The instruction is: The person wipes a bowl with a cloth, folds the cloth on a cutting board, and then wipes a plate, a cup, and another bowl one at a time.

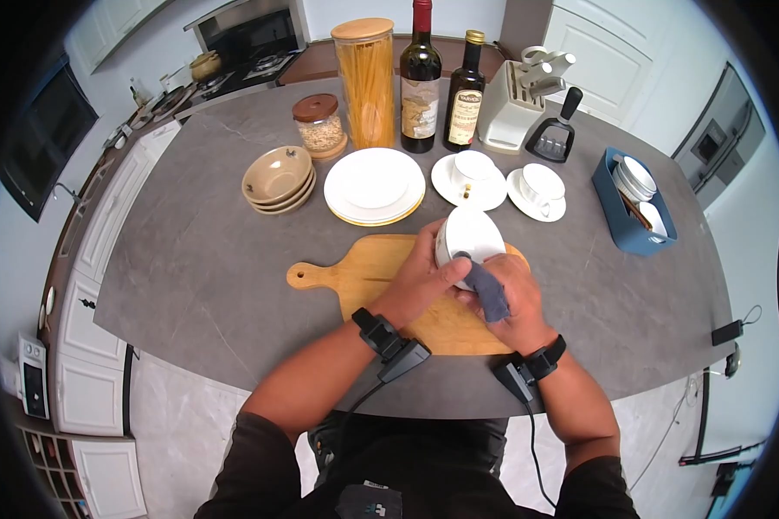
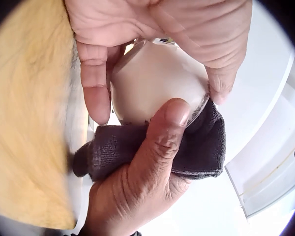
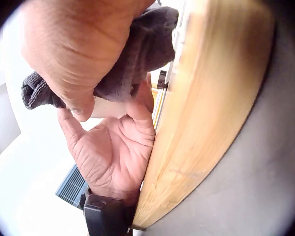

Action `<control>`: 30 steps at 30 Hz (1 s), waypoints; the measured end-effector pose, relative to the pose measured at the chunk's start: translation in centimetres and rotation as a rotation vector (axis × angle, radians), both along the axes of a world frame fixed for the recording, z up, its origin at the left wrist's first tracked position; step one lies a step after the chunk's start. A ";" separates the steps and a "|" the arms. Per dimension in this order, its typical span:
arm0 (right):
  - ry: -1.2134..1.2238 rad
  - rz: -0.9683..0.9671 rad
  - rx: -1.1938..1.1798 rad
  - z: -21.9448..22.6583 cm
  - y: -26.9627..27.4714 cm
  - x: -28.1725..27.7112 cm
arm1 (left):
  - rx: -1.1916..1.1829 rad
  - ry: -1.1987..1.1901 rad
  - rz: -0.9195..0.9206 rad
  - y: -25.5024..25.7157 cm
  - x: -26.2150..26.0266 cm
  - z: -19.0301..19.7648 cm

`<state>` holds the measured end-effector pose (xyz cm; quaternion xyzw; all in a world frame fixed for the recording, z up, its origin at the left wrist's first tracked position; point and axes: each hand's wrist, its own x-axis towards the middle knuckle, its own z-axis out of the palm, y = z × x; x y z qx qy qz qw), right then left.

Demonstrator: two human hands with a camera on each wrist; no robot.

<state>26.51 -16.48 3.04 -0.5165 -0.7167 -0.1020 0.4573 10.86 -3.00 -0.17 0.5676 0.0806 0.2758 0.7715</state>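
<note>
Above the wooden cutting board (image 1: pixel 363 259), my left hand (image 1: pixel 426 275) holds a white bowl (image 1: pixel 476 232) by its side, tilted with its inside facing up. In the left wrist view the bowl (image 2: pixel 152 78) shows its smooth outer wall between thumb and fingers, with a dark pattern along the rim. My right hand (image 1: pixel 519 294) grips a folded dark grey cloth (image 1: pixel 491 296) against the bowl's near rim. Its thumb lies over the cloth (image 2: pixel 201 147) in the left wrist view. From the right wrist, the cloth (image 3: pixel 142 54) hides most of the bowl.
Behind the board stand tan bowls (image 1: pixel 277 177), white plates (image 1: pixel 374 186) and two cups on saucers (image 1: pixel 472 177). Farther back are a pasta jar (image 1: pixel 365 86), an oats jar (image 1: pixel 320 128), two bottles (image 1: pixel 420 86) and a knife block (image 1: pixel 506 108). A blue bin (image 1: pixel 619 212) with dishes stands right.
</note>
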 end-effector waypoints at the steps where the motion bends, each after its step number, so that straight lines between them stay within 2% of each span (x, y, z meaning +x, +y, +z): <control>1: 0.016 -0.005 0.005 -0.1 0.0 0.0 | 0.036 0.015 0.014 -0.1 0.1 0.1; 3: 0.033 -0.005 0.010 0.0 0.1 -0.1 | 0.071 0.030 0.032 0.3 0.0 -0.2; 5: -0.016 0.009 -0.010 0.4 -0.3 -0.3 | -0.132 0.051 -0.067 1.0 -0.1 -0.5; 9: -0.014 0.008 0.008 0.4 -0.1 -0.2 | -0.184 -0.022 -0.121 0.5 -0.2 -0.1; 11: 0.013 0.002 0.026 0.0 0.1 0.1 | 0.149 0.041 0.023 0.0 0.1 -0.3; 12: 0.012 0.004 0.024 0.0 0.0 0.0 | 0.148 0.039 0.026 0.2 0.0 -0.4; 15: 0.021 -0.005 -0.015 0.4 -0.1 -0.4 | 0.032 0.080 -0.013 0.8 -0.3 -0.3; 17: 0.015 0.021 -0.001 0.5 -0.1 -0.5 | -0.148 0.064 -0.126 1.3 -0.5 -0.7; 21: 0.021 0.029 0.021 0.4 0.0 -0.4 | -0.181 -0.029 -0.078 0.8 0.2 -1.2; 23: 0.059 0.004 -0.017 0.0 -0.1 -0.2 | 0.191 0.023 0.005 0.7 0.3 -1.2; 24: 0.058 0.006 -0.018 -0.2 -0.1 -0.2 | 0.190 0.022 0.007 0.8 0.2 -1.2; 30: 0.057 -0.004 0.000 0.2 0.0 -0.5 | -0.056 0.038 -0.057 1.5 0.5 -1.6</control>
